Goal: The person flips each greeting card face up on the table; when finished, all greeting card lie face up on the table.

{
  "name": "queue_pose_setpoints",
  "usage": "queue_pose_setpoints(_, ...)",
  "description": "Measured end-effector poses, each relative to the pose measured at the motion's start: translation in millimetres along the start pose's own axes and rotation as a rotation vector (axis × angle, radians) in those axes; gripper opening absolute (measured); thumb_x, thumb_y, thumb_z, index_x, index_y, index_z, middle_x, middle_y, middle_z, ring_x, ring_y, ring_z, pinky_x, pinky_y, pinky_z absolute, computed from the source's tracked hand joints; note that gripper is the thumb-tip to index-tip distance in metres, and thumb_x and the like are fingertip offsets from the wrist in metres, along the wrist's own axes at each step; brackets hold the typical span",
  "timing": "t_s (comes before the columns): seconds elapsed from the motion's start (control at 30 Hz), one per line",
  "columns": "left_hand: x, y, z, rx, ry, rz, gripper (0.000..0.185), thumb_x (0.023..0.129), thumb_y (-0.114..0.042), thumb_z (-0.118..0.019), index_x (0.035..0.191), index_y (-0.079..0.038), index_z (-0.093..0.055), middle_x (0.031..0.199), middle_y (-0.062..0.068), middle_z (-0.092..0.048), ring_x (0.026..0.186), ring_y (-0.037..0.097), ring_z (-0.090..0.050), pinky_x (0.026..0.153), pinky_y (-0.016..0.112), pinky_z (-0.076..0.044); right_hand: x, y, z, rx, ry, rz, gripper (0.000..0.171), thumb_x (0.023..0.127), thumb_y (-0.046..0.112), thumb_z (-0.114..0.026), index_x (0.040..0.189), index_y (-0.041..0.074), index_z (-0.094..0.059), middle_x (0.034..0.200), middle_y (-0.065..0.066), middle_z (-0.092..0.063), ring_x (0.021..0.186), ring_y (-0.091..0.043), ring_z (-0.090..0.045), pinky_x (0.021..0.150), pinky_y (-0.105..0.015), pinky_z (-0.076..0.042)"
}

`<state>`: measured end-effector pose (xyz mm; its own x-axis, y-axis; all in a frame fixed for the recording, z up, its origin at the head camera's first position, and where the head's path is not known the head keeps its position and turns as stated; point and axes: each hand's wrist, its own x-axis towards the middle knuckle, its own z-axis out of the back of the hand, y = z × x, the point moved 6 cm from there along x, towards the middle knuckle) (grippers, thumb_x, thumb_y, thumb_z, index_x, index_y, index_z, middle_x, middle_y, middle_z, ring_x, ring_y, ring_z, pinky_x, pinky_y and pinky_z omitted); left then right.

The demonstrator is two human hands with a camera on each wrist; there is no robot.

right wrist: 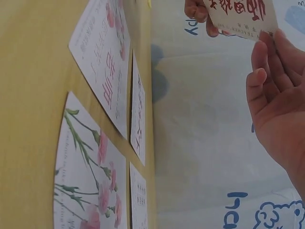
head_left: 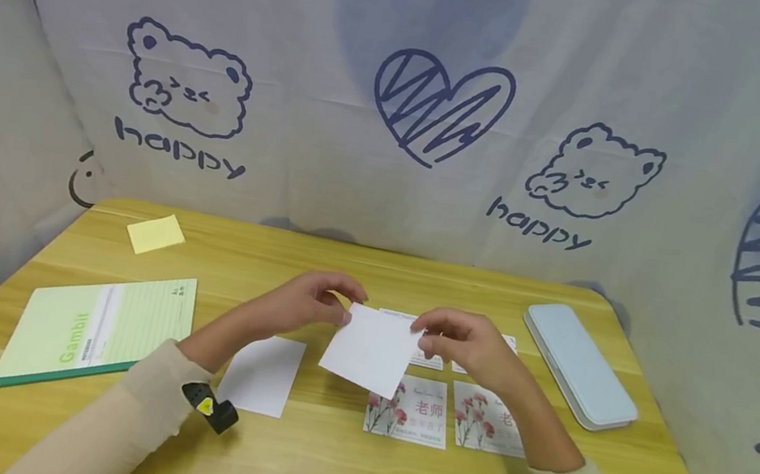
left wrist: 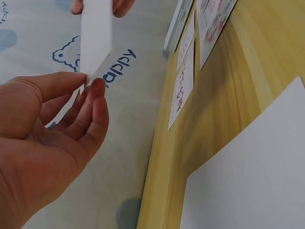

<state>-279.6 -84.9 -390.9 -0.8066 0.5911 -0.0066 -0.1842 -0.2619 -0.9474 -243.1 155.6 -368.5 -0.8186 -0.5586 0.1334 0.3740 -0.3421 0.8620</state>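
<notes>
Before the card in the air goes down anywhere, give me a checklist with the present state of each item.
1. Left hand pinches the held card at its left corner: ok.
2. Right hand pinches the card's right edge: ok.
3. Card is clear of the table, tilted in the air: ok.
4. Printed side of the held card faces down, blank side up: ok, the right wrist view shows the print.
5. Flower cards lie flat in rows, face up: ok.
6. Free spot in the back row under the held card: cannot tell, the card and hands cover it.
</notes>
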Motion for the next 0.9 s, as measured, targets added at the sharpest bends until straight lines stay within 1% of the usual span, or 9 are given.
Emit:
queue_pose_setpoints(0.07, -0.4, 0.2, -1.3, 0.006, -0.006, 0.006, 0.032, 0.098, -0.017, -0.066, 0.129, -0.011, -0.063, 0.135, 0.008, -0.059, 0.111, 0.024, -0.065, 0.098, 0.049, -0.051, 0.3, 0.4, 1.6, 0.003, -0.032, -0.008, 0.018, 0.1, 0.016, -0.063, 0.115, 0.009, -0.069, 0.097, -0.016, -0.067, 0.08, -0.021, -0.061, 0.068, -0.027, -0.053)
queue_pose_setpoints(0.17, -1.4, -2.0, -1.2, 0.04, -0.034, 0.01, 0.03, 0.099, -0.021, -0.065, 0.128, -0.015, -0.064, 0.137, 0.008, -0.059, 0.118, 0.024, -0.064, 0.099, 0.047, -0.051, 0.0, 1.2, 6.3, 0.017, -0.085, -0.003, 0.014, 0.1, 0.014, -0.062, 0.111, 0.008, -0.068, 0.091, -0.02, -0.065, 0.075, -0.019, -0.059, 0.065, -0.027, -0.052)
queue_pose_setpoints(0.23, -3.2, -6.1, -0.2, 0.056, -0.063, 0.004, 0.028, 0.1, -0.024, -0.065, 0.127, -0.017, -0.064, 0.135, 0.008, -0.061, 0.119, 0.024, -0.064, 0.099, 0.046, -0.052, -0.2, 1.1, 9.5, 0.029, -0.116, -0.005, 0.013, 0.1, 0.016, -0.063, 0.109, 0.008, -0.067, 0.089, -0.02, -0.063, 0.074, -0.019, -0.059, 0.064, -0.028, -0.051)
queue_pose_setpoints(0.37, -7.0, -17.1, -0.4, 0.037, -0.099, -0.033, 0.026, 0.1, -0.025, -0.065, 0.125, -0.017, -0.066, 0.129, 0.007, -0.065, 0.115, 0.021, -0.065, 0.099, 0.044, -0.051, -0.2, -4.1, 15.0, 0.015, -0.185, -0.059, 0.016, 0.101, 0.026, -0.063, 0.108, 0.012, -0.067, 0.088, -0.018, -0.061, 0.074, -0.021, -0.058, 0.064, -0.028, -0.049)
queue_pose_setpoints(0.47, -8.1, -22.9, -2.6, 0.002, -0.104, -0.072, 0.026, 0.101, -0.024, -0.063, 0.124, -0.014, -0.066, 0.126, 0.007, -0.066, 0.111, 0.02, -0.066, 0.101, 0.043, -0.051, 0.7, -8.3, 17.1, 0.003, -0.23, -0.105, 0.019, 0.1, 0.032, -0.063, 0.107, 0.015, -0.067, 0.086, -0.016, -0.061, 0.073, -0.021, -0.057, 0.064, -0.027, -0.048)
queue_pose_setpoints(0.57, -8.0, -26.6, -5.1, -0.022, -0.108, -0.102, 0.025, 0.102, -0.021, -0.061, 0.124, -0.01, -0.066, 0.121, 0.009, -0.067, 0.108, 0.021, -0.067, 0.101, 0.042, -0.051, 2.1, -12.1, 17.6, 0.014, -0.272, -0.135, 0.021, 0.1, 0.034, -0.063, 0.107, 0.014, -0.067, 0.084, -0.016, -0.061, 0.071, -0.022, -0.057, 0.063, -0.028, -0.048)
queue_pose_setpoints(0.67, -7.3, -27.8, -6.2, -0.017, -0.126, -0.11, 0.023, 0.101, -0.02, -0.062, 0.121, -0.009, -0.066, 0.118, 0.01, -0.069, 0.107, 0.022, -0.067, 0.097, 0.041, -0.053, 3.1, -16.5, 17.9, 0.035, -0.318, -0.173, 0.027, 0.099, 0.039, -0.063, 0.108, 0.014, -0.066, 0.081, -0.014, -0.061, 0.071, -0.025, -0.057, 0.062, -0.027, -0.048)
queue_pose_setpoints(0.77, -6.5, -26.8, -6.1, 0.014, -0.156, -0.104, 0.021, 0.099, -0.017, -0.065, 0.119, -0.01, -0.068, 0.115, 0.008, -0.069, 0.104, 0.021, -0.067, 0.092, 0.037, -0.055, 3.8, -19.3, 17.2, 0.072, -0.35, -0.2, 0.031, 0.098, 0.042, -0.064, 0.108, 0.012, -0.066, 0.081, -0.012, -0.062, 0.071, -0.026, -0.058, 0.061, -0.026, -0.049)
queue_pose_setpoints(0.9, -4.9, -25.1, -5.5, 0.048, -0.19, -0.099, 0.019, 0.097, -0.011, -0.065, 0.116, -0.01, -0.068, 0.112, 0.008, -0.069, 0.099, 0.021, -0.066, 0.086, 0.034, -0.055, 5.3, -20.2, 14.4, 0.122, -0.343, -0.2, 0.031, 0.099, 0.04, -0.064, 0.108, 0.01, -0.065, 0.08, -0.01, -0.061, 0.07, -0.022, -0.057, 0.063, -0.027, -0.052)
